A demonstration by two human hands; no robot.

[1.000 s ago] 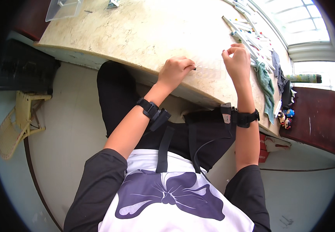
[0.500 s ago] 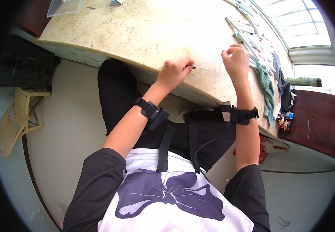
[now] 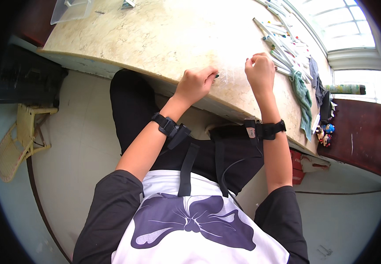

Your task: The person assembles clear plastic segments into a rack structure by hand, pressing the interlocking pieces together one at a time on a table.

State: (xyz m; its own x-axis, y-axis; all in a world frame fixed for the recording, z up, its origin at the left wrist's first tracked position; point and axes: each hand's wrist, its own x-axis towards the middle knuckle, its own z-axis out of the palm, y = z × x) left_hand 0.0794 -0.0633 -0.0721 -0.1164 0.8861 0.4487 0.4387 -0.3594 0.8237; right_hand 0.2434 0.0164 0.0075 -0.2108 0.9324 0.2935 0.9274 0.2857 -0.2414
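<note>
Above the front edge of the pale marble table (image 3: 155,53), my left hand (image 3: 195,84) is closed, thumb and fingers pressed together. A small dark piece (image 3: 217,75) shows at its fingertips; its kind is too small to make out. To its right, my right hand (image 3: 261,72) is raised with curled, pinched fingers, and whatever lies in them is hidden. Between the hands, a clear plastic piece with ridges (image 3: 231,75) lies on the marble, faint in the glare. Several white pens or markers with coloured ends (image 3: 280,46) lie beyond my right hand.
A green cloth (image 3: 302,101) drapes over the table's right side, with small figurines (image 3: 325,133) beside it. A clear plastic box (image 3: 71,12) stands at the far left. Left of my legs are a woven chair (image 3: 16,149) and a black case (image 3: 27,75).
My right hand has moved slightly left, nearer my left hand. The left hand has shifted a little left and keeps its pinch on the small dark piece.
</note>
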